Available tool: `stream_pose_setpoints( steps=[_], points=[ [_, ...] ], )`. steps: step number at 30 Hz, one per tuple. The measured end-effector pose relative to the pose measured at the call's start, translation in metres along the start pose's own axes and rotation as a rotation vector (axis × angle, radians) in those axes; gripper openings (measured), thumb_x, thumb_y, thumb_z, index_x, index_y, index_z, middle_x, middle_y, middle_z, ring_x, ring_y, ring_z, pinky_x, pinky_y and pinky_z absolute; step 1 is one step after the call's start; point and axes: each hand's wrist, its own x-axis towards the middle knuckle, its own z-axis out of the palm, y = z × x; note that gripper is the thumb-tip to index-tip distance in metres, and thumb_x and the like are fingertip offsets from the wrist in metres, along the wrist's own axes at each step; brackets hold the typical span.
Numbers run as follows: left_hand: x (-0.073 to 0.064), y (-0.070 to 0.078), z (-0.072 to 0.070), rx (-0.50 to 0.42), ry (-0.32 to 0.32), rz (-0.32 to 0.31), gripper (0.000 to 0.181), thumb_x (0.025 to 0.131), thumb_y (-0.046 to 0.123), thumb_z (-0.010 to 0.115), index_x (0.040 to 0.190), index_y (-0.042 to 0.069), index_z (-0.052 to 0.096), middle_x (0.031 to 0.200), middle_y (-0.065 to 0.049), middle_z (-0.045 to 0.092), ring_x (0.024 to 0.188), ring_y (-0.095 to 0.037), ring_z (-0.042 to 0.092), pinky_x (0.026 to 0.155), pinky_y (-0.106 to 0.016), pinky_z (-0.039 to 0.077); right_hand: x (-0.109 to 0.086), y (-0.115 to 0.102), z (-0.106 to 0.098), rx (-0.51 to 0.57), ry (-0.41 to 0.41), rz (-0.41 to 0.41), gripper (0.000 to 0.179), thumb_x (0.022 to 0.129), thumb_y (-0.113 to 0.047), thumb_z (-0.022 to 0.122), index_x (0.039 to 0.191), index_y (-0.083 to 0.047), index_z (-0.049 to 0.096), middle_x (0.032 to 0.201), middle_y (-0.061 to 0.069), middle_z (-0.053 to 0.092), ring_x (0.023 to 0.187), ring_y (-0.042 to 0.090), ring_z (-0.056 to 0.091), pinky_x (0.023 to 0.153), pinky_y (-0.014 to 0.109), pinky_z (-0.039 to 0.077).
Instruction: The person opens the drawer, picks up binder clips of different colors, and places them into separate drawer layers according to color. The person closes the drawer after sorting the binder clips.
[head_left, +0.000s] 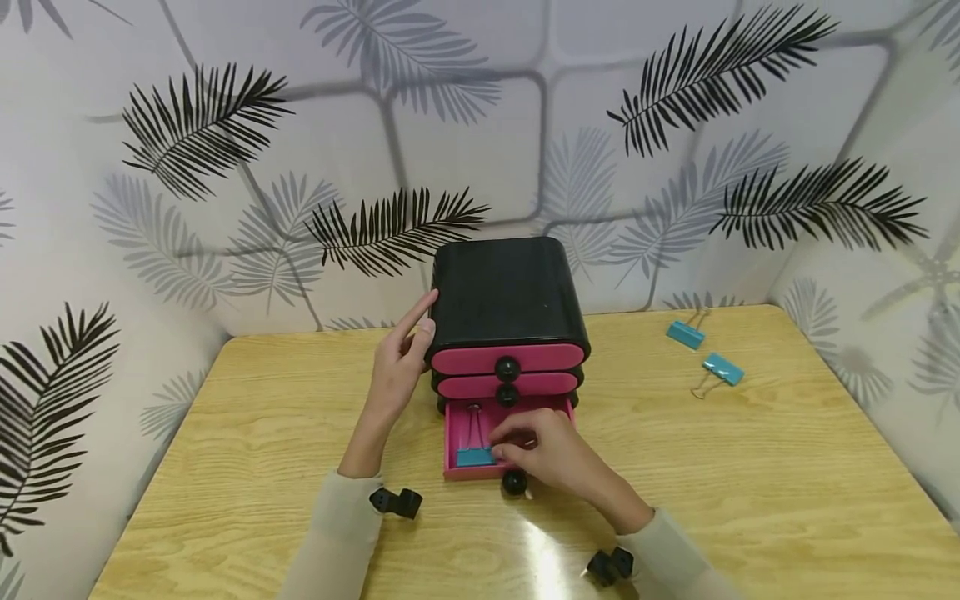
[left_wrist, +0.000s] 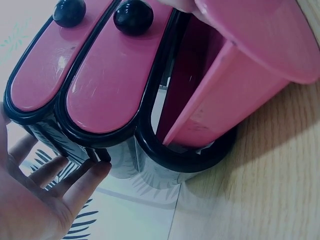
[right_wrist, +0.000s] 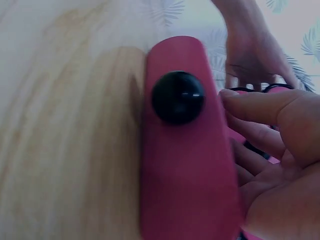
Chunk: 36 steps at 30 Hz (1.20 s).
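Observation:
A black mini drawer cabinet (head_left: 506, 292) with pink drawer fronts stands on the table; its bottom drawer (head_left: 454, 473) is pulled out. Inside that drawer lies a teal binder clip (head_left: 474, 457), its wire handles pointing toward the cabinet. My right hand (head_left: 551, 450) reaches over the drawer's right part, thumb and index finger pinching the clip's right end. From the right wrist, the drawer front (right_wrist: 190, 175) hides the clip. With extended fingers, my left hand (head_left: 397, 358) rests against the cabinet's left side, its fingertips (left_wrist: 100, 170) on the black casing.
Two more teal binder clips, one farther back (head_left: 686, 334) and one nearer (head_left: 723, 368), lie on the table (head_left: 750, 467) to the right. Two upper drawers with black knobs (head_left: 507, 369) are closed. A leaf-patterned wall covering (head_left: 465, 158) rises behind the table.

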Motion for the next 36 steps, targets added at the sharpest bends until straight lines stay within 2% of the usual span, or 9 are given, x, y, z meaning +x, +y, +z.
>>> stream_pose_setpoints(
  steps=[13, 16, 19, 22, 25, 27, 30, 32, 36],
  points=[
    [0.001, -0.001, 0.003, -0.005, -0.007, 0.016, 0.046, 0.108, 0.018, 0.049, 0.154, 0.01, 0.049, 0.139, -0.01, 0.056, 0.053, -0.008, 0.03, 0.053, -0.024, 0.038, -0.017, -0.016, -0.034, 0.019, -0.003, -0.047, 0.012, 0.095, -0.014, 0.074, 0.106, -0.016, 0.079, 0.102, -0.001, 0.076, 0.093, 0.011, 0.071, 0.079, 0.032, 0.058],
    [0.001, -0.002, 0.003, -0.008, -0.008, 0.009, 0.047, 0.108, 0.017, 0.049, 0.154, 0.009, 0.049, 0.113, -0.01, 0.059, 0.052, -0.008, 0.029, 0.052, -0.025, 0.036, -0.02, -0.02, -0.042, 0.033, 0.005, -0.057, 0.014, 0.095, -0.012, 0.073, 0.108, -0.016, 0.079, 0.106, 0.003, 0.076, 0.092, 0.012, 0.071, 0.079, 0.033, 0.059],
    [0.0, -0.003, 0.002, -0.008, -0.002, 0.001, 0.047, 0.108, 0.016, 0.049, 0.154, 0.01, 0.049, 0.091, -0.008, 0.049, 0.051, -0.008, 0.029, 0.051, -0.024, 0.036, -0.021, -0.025, -0.051, 0.033, 0.01, -0.093, 0.016, 0.096, -0.01, 0.072, 0.11, -0.016, 0.078, 0.108, 0.002, 0.076, 0.089, 0.014, 0.071, 0.078, 0.034, 0.059],
    [-0.001, -0.003, 0.001, -0.009, -0.002, -0.007, 0.047, 0.108, 0.017, 0.049, 0.154, 0.011, 0.049, 0.102, -0.01, 0.057, 0.05, -0.008, 0.029, 0.052, -0.024, 0.038, -0.023, -0.03, -0.06, 0.022, 0.027, -0.134, 0.018, 0.096, -0.009, 0.072, 0.112, -0.016, 0.077, 0.107, -0.002, 0.075, 0.089, 0.013, 0.071, 0.078, 0.034, 0.059],
    [-0.002, -0.002, 0.0, -0.013, -0.007, -0.02, 0.047, 0.108, 0.018, 0.049, 0.154, 0.012, 0.049, 0.131, -0.006, 0.058, 0.051, -0.008, 0.031, 0.054, -0.025, 0.041, -0.026, -0.033, -0.068, 0.024, 0.053, -0.156, 0.021, 0.096, -0.008, 0.072, 0.114, -0.017, 0.076, 0.108, -0.006, 0.075, 0.094, 0.013, 0.072, 0.083, 0.034, 0.058],
    [-0.002, -0.001, 0.0, -0.016, -0.007, -0.028, 0.047, 0.108, 0.019, 0.05, 0.154, 0.012, 0.049, 0.129, -0.005, 0.059, 0.051, -0.008, 0.031, 0.055, -0.026, 0.042, -0.028, -0.033, -0.072, 0.025, 0.08, -0.163, 0.022, 0.096, -0.009, 0.072, 0.115, -0.018, 0.076, 0.109, -0.008, 0.075, 0.097, 0.012, 0.072, 0.086, 0.034, 0.058],
    [-0.002, 0.0, -0.001, -0.021, -0.005, -0.026, 0.047, 0.108, 0.019, 0.05, 0.154, 0.013, 0.049, 0.106, -0.006, 0.057, 0.051, -0.008, 0.031, 0.055, -0.026, 0.042, -0.03, -0.033, -0.075, 0.028, 0.14, -0.174, 0.02, 0.097, -0.011, 0.072, 0.115, -0.018, 0.077, 0.11, -0.007, 0.075, 0.099, 0.012, 0.071, 0.088, 0.033, 0.057],
    [-0.002, 0.0, -0.001, -0.025, -0.006, -0.022, 0.047, 0.108, 0.019, 0.05, 0.154, 0.012, 0.049, 0.109, -0.007, 0.058, 0.052, -0.008, 0.031, 0.055, -0.025, 0.043, -0.032, -0.033, -0.077, 0.027, 0.188, -0.19, 0.019, 0.097, -0.012, 0.072, 0.115, -0.016, 0.077, 0.11, -0.005, 0.075, 0.1, 0.012, 0.071, 0.089, 0.032, 0.056],
    [0.0, -0.006, 0.0, -0.016, -0.002, -0.013, 0.048, 0.108, 0.02, 0.05, 0.155, 0.013, 0.049, 0.149, -0.007, 0.053, 0.054, -0.01, 0.031, 0.056, -0.025, 0.043, -0.035, -0.033, -0.083, 0.037, 0.269, -0.205, 0.019, 0.098, -0.011, 0.071, 0.116, -0.014, 0.076, 0.111, 0.001, 0.076, 0.1, 0.014, 0.071, 0.089, 0.032, 0.055]
  ],
)
